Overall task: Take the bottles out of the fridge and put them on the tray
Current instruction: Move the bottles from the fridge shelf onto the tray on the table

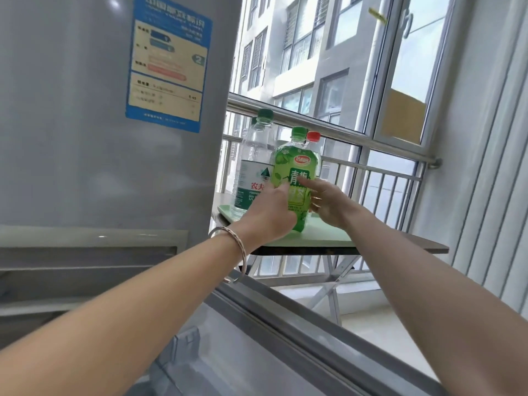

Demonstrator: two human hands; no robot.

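Observation:
A green drink bottle (295,172) with a green cap stands upright on the pale green tray (323,237). My left hand (270,211) grips its lower left side. My right hand (328,202) holds its right side, with the index finger laid across the label. Behind it on the tray stands a large clear water bottle (254,164) with a green cap. A red-capped bottle (313,137) shows just behind the green one, mostly hidden. The grey fridge (100,124) fills the left, its upper door closed.
The tray lies on a small folding table (428,247) beside the fridge, against a metal railing (357,138) and windows. An opened lower fridge door (285,338) juts out under my arms. A white ribbed wall is on the right.

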